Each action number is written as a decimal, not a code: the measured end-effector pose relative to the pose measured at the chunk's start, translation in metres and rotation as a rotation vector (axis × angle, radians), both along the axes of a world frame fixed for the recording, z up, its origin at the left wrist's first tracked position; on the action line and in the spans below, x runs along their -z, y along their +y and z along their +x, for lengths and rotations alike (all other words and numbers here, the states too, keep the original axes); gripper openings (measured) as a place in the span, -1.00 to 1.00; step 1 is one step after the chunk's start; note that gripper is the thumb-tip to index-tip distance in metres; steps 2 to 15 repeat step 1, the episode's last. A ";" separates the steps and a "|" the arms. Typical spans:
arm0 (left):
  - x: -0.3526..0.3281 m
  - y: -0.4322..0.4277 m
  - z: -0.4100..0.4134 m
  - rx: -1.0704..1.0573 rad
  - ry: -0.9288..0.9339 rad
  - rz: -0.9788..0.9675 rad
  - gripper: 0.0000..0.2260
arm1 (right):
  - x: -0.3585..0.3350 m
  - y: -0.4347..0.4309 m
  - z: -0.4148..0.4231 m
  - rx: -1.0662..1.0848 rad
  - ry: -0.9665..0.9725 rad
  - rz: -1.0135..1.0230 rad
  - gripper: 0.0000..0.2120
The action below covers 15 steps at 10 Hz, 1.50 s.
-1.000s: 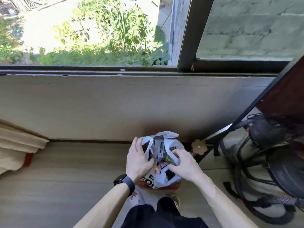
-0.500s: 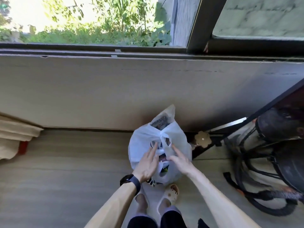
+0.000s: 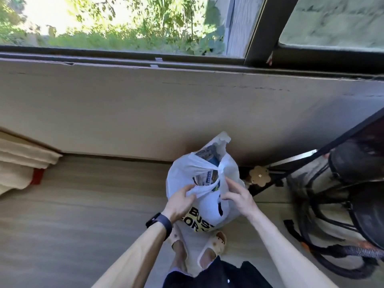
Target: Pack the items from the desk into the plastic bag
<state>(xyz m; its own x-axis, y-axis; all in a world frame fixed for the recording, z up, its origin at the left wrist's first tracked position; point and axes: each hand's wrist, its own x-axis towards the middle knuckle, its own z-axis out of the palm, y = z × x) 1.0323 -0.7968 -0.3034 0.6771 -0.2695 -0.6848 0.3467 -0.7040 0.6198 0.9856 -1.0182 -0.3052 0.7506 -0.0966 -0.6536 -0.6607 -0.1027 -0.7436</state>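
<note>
A white plastic bag point(image 3: 182, 173) with black and yellow print stands on the wooden floor by the wall, in front of my feet. Packaged items point(image 3: 209, 177) show through its mouth. One pair of handles is knotted at the top. My left hand point(image 3: 179, 201), with a dark watch on the wrist, pinches the near handle strip of the bag. My right hand point(image 3: 239, 197) holds the bag's right handle side with thumb and fingers.
A pale wall point(image 3: 187, 113) under a window runs behind the bag. A dark desk frame point(image 3: 311, 161) and a black bag with straps and a hose point(image 3: 353, 194) stand at the right. Cream curtain fabric point(image 3: 22, 161) lies at the left. My sandalled feet point(image 3: 209, 248) are below the bag.
The bag went from crumpled under my palms to standing tall with one handle pair knotted. My hands moved to the near handles, and the view tilted down.
</note>
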 end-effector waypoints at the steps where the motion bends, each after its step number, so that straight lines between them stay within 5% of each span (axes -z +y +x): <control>1: -0.025 0.005 0.002 0.031 -0.073 0.081 -0.58 | -0.026 -0.008 -0.007 0.077 -0.121 -0.118 -0.49; 15: -0.025 0.005 0.002 0.031 -0.073 0.081 -0.58 | -0.026 -0.008 -0.007 0.077 -0.121 -0.118 -0.49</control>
